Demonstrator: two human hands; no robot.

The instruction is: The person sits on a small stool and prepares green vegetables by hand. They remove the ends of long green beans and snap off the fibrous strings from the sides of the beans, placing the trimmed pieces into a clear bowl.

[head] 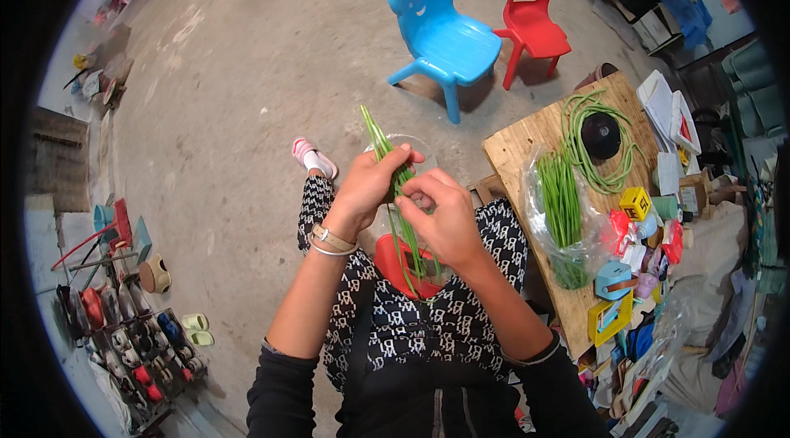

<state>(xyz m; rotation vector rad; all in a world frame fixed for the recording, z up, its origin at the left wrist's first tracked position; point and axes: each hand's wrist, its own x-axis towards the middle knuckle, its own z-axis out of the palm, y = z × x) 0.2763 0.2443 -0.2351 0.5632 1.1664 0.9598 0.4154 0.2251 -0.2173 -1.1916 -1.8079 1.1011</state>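
Observation:
My left hand (370, 182) is closed around a small bunch of long green stalks (404, 234), which look like garlic chives. The stalks slant across the space above my lap, their pale ends pointing up and left. My right hand (435, 203) is beside the bunch, its thumb and fingers bent close to the stalks; whether it pinches any is unclear. Below the hands is a red plastic object (392, 262) between my thighs, partly covered by stalks. Behind my hands, a clear round container or lid (423, 145) is partly hidden.
At the right, a wooden table (512, 136) bears more green stalks (558, 203) in a clear bag, coiled long beans (574, 123) and a dark round object (600, 136). A blue chair (463, 43) and a red chair (540, 24) stand ahead. A shoe rack (148, 358) is at left.

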